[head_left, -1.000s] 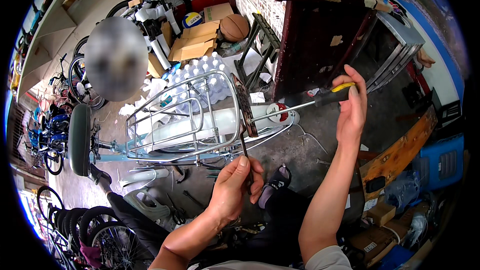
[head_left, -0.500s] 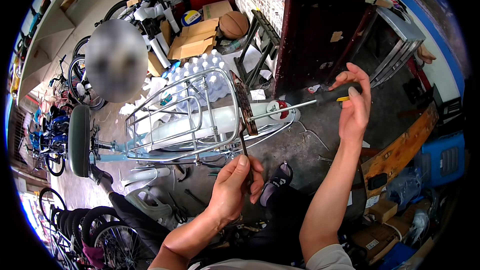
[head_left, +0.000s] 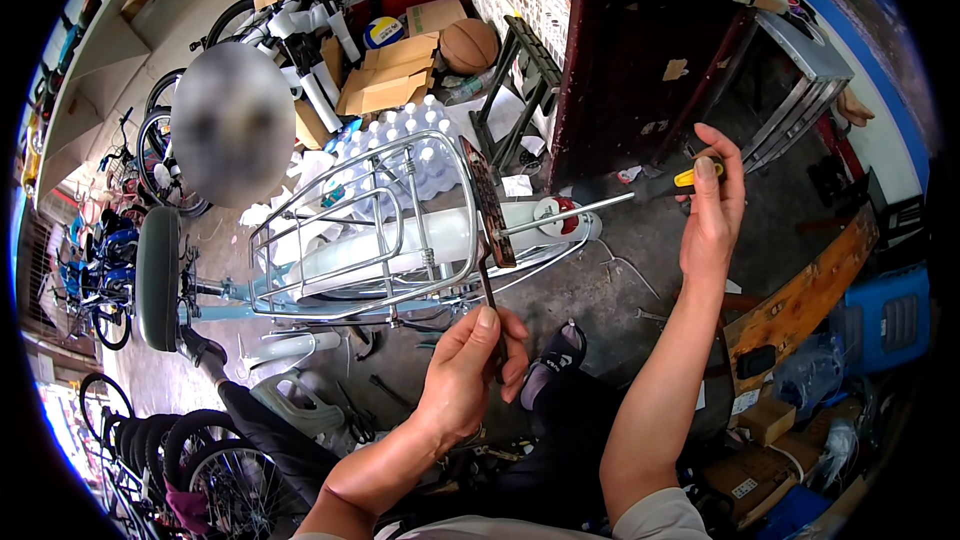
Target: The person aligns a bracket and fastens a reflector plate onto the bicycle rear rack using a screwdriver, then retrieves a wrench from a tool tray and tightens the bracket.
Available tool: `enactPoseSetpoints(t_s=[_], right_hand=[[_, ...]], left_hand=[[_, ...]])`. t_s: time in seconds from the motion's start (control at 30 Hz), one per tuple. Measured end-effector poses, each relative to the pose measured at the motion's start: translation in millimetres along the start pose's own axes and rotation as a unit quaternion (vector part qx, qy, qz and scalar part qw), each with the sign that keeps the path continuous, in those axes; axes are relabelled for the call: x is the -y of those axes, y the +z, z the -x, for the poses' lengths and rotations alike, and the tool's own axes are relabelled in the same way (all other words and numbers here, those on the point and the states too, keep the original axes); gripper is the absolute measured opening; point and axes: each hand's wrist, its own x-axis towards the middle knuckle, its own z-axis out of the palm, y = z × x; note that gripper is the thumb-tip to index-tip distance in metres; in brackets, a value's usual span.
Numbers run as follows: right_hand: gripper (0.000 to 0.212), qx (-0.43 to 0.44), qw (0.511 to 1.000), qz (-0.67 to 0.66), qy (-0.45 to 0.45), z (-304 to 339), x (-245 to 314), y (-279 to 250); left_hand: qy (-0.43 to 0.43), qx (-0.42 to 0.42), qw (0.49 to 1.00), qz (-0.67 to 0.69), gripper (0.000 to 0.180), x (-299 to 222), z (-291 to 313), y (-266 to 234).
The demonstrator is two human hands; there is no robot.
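In front of me stands a light blue bicycle with a silver wire rear rack (head_left: 400,270). A rusty, dark flat plate (head_left: 487,205) is on the rack's rear end. My left hand (head_left: 470,365) is closed round a thin dark metal bar tool (head_left: 488,290), perhaps a wrench, whose upper end meets the plate's lower part. My right hand (head_left: 712,195), out to the right, pinches the black and yellow handle (head_left: 700,175) of what looks like a screwdriver. Its long silver shaft (head_left: 575,212) points left to the plate. The tip's contact is hidden.
Wrapped water bottles (head_left: 400,145) stand behind the bicycle, with a basketball (head_left: 468,46) and cardboard (head_left: 390,75) beyond. A dark red cabinet (head_left: 640,80) rises at the back right. A worn wooden board (head_left: 800,295) and blue case (head_left: 885,315) lie right. A person with a blurred head is far left.
My right fingers have closed in round the handle, and more of its yellow part shows now. My left hand and the bicycle have hardly moved.
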Motion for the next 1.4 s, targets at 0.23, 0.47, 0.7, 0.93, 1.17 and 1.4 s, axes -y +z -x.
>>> enactPoseSetpoints(t_s=[0.23, 0.47, 0.7, 0.93, 1.17, 1.4], right_hand=[[0.041, -0.021, 1.0, -0.013, 0.013, -2, 0, 9], [0.045, 0.027, 0.996, -0.087, 0.021, -2, -1, 8], [0.05, 0.017, 0.99, -0.136, 0.021, -2, 4, 17], [0.049, 0.02, 0.989, -0.144, 0.015, 1, 5, 22], [0.052, 0.022, 0.987, -0.16, 0.018, -2, 5, 20], [0.052, 0.014, 0.988, -0.151, 0.022, -1, 2, 16]], left_hand=[[0.084, 0.004, 0.988, -0.128, 0.039, 19, -17, -15], [0.187, -0.029, 0.932, -0.309, 0.024, 31, -52, -34], [0.175, -0.022, 0.922, -0.346, 0.023, 25, -53, -35], [0.243, -0.059, 0.878, -0.409, 0.02, 28, -73, -42], [0.049, 0.026, 0.991, -0.123, 0.029, 1, -16, -41], [-0.08, 0.084, 0.992, -0.052, 0.038, -39, 6, -22]])
